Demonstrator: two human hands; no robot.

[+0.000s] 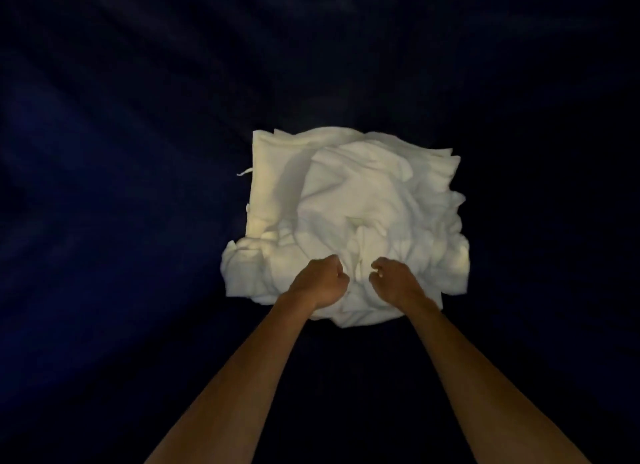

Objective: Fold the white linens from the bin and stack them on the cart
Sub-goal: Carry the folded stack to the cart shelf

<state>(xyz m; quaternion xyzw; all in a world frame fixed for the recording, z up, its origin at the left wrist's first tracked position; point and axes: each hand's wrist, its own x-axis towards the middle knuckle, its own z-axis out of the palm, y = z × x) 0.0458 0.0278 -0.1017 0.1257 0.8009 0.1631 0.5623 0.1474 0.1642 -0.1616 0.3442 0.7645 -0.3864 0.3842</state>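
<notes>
The linens (349,200) are plain white, the fabric (121,158) beneath them dark navy.

Single view, from a wide-angle camera worn on the person's head. It faces forward and steeply down, almost directly over the white linens (356,203), which sit mid-frame on a dark blue cloth (121,151). Both forearms enter from the bottom edge. The left hand (320,281) and right hand (393,281) lie just below centre. Range is close, at arm's reach. Light is dim and the frame edges are dark.
</notes>
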